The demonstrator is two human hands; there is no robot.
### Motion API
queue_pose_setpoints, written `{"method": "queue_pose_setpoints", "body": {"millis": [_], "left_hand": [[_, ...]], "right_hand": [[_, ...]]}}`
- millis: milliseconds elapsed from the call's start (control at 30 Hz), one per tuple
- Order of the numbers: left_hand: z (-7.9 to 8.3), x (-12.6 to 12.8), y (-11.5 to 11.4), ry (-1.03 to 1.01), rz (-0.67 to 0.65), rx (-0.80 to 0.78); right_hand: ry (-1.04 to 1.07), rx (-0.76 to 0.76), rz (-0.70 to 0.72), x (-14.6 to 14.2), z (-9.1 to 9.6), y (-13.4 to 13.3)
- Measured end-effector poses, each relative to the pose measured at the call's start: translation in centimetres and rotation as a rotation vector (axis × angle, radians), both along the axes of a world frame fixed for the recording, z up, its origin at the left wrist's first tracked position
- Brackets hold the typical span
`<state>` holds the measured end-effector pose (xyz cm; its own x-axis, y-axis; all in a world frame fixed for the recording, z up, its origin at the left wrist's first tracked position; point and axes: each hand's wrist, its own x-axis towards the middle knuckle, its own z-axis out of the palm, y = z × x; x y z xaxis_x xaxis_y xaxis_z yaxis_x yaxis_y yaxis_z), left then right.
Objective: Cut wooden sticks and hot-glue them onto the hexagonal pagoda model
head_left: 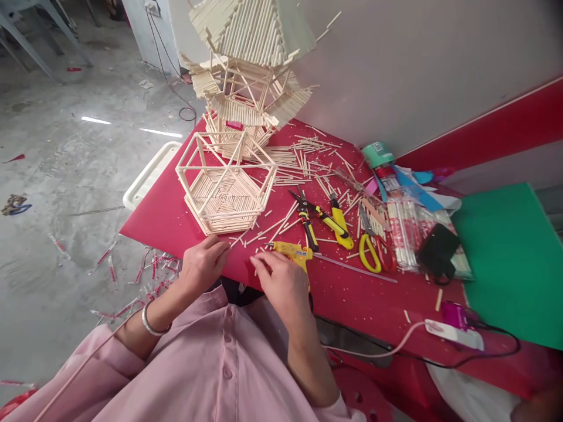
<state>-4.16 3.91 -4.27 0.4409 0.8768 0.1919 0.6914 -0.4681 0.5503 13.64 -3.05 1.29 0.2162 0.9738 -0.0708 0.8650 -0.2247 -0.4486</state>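
My left hand (204, 262) is closed in a pinch at the table's front edge, just below a six-sided frame of thin wooden sticks (203, 206). What its fingertips hold, if anything, is too small to make out. Bent inward, my right hand (284, 282) has its thumb and finger close together; a tiny stick-like bit may be between them. A yellow glue gun (290, 251) lies right behind that hand, partly covered by it. The stick frame has a floor of sticks laid in rings and open sides with upright posts.
A tiered stick pagoda (250, 35) stands behind the frame. Loose sticks (303, 155), pliers (305, 220), a yellow cutter (339, 223) and scissors (370, 253) lie to the right. Beyond are bagged sticks (402, 234), a green board (512, 264) and a power strip (453, 334).
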Motion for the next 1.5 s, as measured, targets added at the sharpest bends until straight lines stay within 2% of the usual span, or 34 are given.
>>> {"method": "queue_pose_setpoints", "body": {"millis": [100,233,300,433,533,767,900,1000,1067,1167,1267,1333,1433,1500], "left_hand": [[-0.1,0.0,-0.1,-0.02,-0.035,0.012],[0.2,0.8,-0.3,-0.011,-0.083,0.01],[0.6,1.7,-0.5,0.001,-0.117,0.004],[1.5,4.0,-0.8,0.046,-0.166,0.006],[2.1,6.0,-0.7,0.119,-0.159,-0.002],[3.5,11.0,1.8,0.4,-0.232,-0.049],[3.9,13.6,3.1,0.5,-0.219,-0.076],[3.9,14.7,3.7,0.522,-0.189,-0.068],[3.9,14.9,3.8,0.532,-0.175,-0.066],[4.1,15.0,4.0,0.54,-0.156,-0.067],[4.5,15.0,3.9,0.542,-0.137,-0.064],[5.1,14.7,3.6,0.497,-0.132,-0.022],[6.0,13.6,2.8,0.303,-0.158,0.092],[6.5,12.5,2.1,0.12,-0.19,0.106]], "right_hand": [[-0.009,-0.026,-0.031,0.1,-0.5,-2.6],[-0.119,0.113,-0.301,3.0,-1.6,-5.3],[-0.105,0.139,-0.365,4.6,-2.5,-6.3],[0.046,0.104,-0.369,6.1,-4.0,-7.0],[0.037,0.058,-0.38,6.0,-4.4,-6.7],[-0.121,-0.064,-0.432,6.0,-3.7,-7.1],[-0.15,-0.085,-0.405,6.5,-3.3,-7.9],[-0.142,-0.055,-0.366,7.1,-3.2,-8.3],[-0.126,0.028,-0.354,7.8,-3.1,-8.4],[-0.105,0.225,-0.322,9.1,-2.7,-7.3],[-0.153,0.335,-0.267,10.6,-1.8,-4.5],[-0.22,0.262,-0.231,11.5,-1.1,-1.9],[-0.297,-0.031,-0.207,12.7,-0.2,1.9],[-0.324,-0.202,-0.187,13.3,0.1,3.8]]}}
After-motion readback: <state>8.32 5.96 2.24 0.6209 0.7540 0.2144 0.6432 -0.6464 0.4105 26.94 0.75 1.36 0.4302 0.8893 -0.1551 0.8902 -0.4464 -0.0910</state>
